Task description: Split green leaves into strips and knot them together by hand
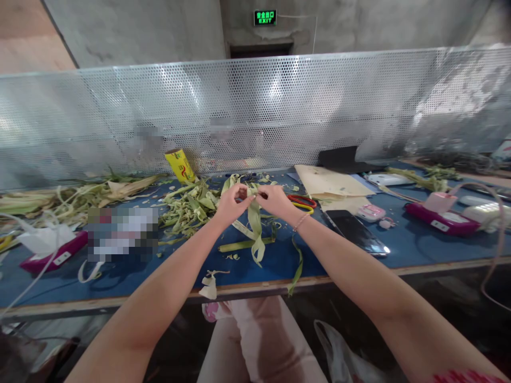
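Between my two hands hangs a pale green strip of corn husk (pixel 254 223), its curled lower end dangling over the blue table. My left hand (pixel 235 202) pinches the strip near its top, thumb against fingers. Close beside it, my right hand (pixel 275 199) has its fingertips closed on the same husk; the exact grip is partly hidden. A heap of twisted husk pieces (pixel 187 207) lies just left of my left hand. Under the strip, a flat green husk piece (pixel 239 246) rests on the table, and a small pale scrap (pixel 209 286) sits at the front edge.
A perforated metal screen (pixel 255 106) borders the back of the blue table (pixel 275 266). A yellow box (pixel 180 165) leans near it. To the right lie a black phone (pixel 355 233), brown paper (pixel 333 181) and a purple power strip (pixel 441 219); another purple power strip (pixel 54 255) and cables are left.
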Available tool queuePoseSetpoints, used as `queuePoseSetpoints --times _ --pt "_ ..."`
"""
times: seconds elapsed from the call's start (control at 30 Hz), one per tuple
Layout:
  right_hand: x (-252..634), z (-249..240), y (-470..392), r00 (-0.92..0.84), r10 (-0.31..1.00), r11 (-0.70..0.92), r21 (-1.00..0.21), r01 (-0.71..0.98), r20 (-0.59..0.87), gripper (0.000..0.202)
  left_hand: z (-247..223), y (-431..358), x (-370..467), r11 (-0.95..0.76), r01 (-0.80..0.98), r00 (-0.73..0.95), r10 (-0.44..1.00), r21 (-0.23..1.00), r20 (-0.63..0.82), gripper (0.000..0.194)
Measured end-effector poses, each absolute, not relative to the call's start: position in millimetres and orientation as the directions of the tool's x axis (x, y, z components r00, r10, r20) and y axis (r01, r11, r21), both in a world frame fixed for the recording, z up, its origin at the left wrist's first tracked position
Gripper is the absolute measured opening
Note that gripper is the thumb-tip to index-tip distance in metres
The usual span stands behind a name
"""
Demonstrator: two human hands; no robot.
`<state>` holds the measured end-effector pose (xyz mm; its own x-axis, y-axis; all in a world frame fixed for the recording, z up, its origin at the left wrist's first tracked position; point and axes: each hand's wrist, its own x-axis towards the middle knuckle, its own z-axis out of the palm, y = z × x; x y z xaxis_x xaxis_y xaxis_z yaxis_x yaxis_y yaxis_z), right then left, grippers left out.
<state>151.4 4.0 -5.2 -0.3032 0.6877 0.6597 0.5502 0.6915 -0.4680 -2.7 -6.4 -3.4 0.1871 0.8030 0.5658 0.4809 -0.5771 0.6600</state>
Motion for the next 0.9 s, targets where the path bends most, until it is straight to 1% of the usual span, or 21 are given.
queuePoseSetpoints --times 0.07,0.13,0.2,0.27,0.33,0.4,0.47,0.57,0.63,0.77,0.9 --pt "151 -4 2 -0.290 0.750 0.653 -0.593 0.470 0.595 0.023 -3 -6 -3 -0.583 0.525 0.186 0.789 0.619 0.586 0.023" --pt "151 -4 2 -0.287 0.805 0.593 -0.708 0.383 0.519 0.023 -3 -6 -3 -0.569 0.558 0.157 0.787 0.604 0.596 0.023" --pt "152 -5 4 -0.269 0.835 0.548 -0.762 0.345 0.480 0.022 -1 -5 -2 -0.539 0.569 0.122 0.802 0.621 0.584 0.021" --pt "153 -6 7 -0.241 0.843 0.537 -0.756 0.374 0.481 0.022 0 -5 -2 -0.505 0.554 0.085 0.825 0.661 0.559 0.017" --pt "153 -7 10 -0.223 0.824 0.562 -0.699 0.441 0.522 0.020 1 -5 -1 -0.473 0.505 0.053 0.852 0.722 0.521 0.015" --pt "154 -9 12 -0.211 0.781 0.606 -0.633 0.481 0.588 0.013 2 -6 0 -0.426 0.433 0.020 0.885 0.794 0.464 0.014" --pt "153 -9 12 -0.219 0.729 0.662 -0.587 0.466 0.648 0.004 3 -8 1 -0.373 0.361 -0.004 0.916 0.855 0.402 0.013" --pt "151 -8 10 -0.266 0.666 0.734 -0.549 0.400 0.697 0.012 4 -9 2 -0.327 0.291 -0.015 0.938 0.899 0.347 0.012" --pt "149 -7 8 -0.269 0.658 0.743 -0.550 0.381 0.703 0.014 3 -10 3 -0.321 0.285 0.011 0.943 0.903 0.332 0.011" --pt "145 -5 5 -0.235 0.695 0.705 -0.579 0.410 0.680 0.015 1 -10 4 -0.324 0.269 0.081 0.946 0.907 0.314 0.011" --pt "144 -5 6 -0.202 0.713 0.689 -0.618 0.379 0.672 0.013 1 -12 7 -0.286 0.153 0.083 0.957 0.946 0.276 0.011"
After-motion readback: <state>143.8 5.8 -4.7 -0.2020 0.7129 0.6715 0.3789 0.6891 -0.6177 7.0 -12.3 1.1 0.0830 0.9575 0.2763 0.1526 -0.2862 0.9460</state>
